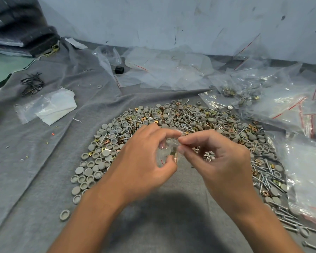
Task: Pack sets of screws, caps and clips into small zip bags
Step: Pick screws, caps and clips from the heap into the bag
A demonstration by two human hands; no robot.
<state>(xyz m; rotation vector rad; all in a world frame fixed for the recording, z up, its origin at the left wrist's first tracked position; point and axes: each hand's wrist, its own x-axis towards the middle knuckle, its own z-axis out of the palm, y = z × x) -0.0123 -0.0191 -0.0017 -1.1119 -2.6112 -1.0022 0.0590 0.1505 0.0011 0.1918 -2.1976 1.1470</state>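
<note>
Both hands meet above a wide pile of grey round caps (102, 154), silver screws (268, 178) and brass clips (156, 121) spread on grey cloth. My left hand (144, 161) holds a small clear zip bag (169, 152) with a few parts inside, gripped between thumb and fingers. My right hand (215, 157) pinches the bag's top edge with thumb and forefinger. Some screws show under the right palm; whether they are in the hand I cannot tell.
Empty zip bags with red strips (164, 70) lie at the back by the wall. Filled bags (263, 95) pile up at the right. A folded white plastic sheet (51, 108) and black bands (32, 84) lie at the left. A small black object (119, 69) sits near the back.
</note>
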